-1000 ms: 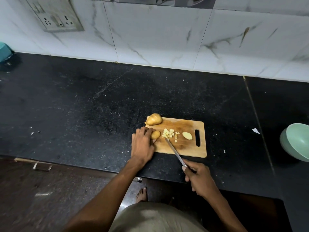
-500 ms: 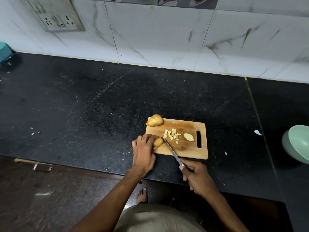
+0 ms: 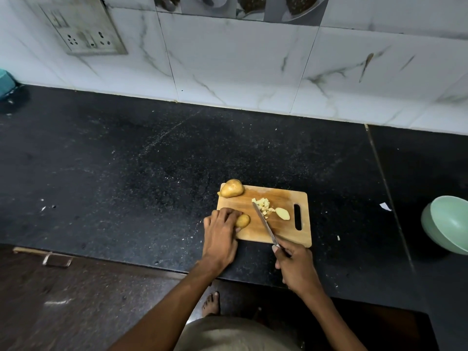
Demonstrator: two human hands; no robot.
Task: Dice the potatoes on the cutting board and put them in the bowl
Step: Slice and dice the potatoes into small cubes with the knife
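Yellow-brown potato piece [image 3: 242, 221], near-left of cutting board [image 3: 255, 234]: firm, rounded, likely to roll, wet-slick when cut. Left hand [image 3: 220, 234] grip pins it; right hand [image 3: 297, 268] grip clasps knife [image 3: 263, 222]. Bowl [image 3: 448, 224] well apart, right.

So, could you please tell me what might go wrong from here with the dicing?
1. The left hand grips a small potato piece with its fingers near the knife; a slip could nick them.
2. The whole potato overhangs the cutting board corner and might roll off.
3. The bowl sits far right, apart from the board, so diced pieces could spill in transfer.
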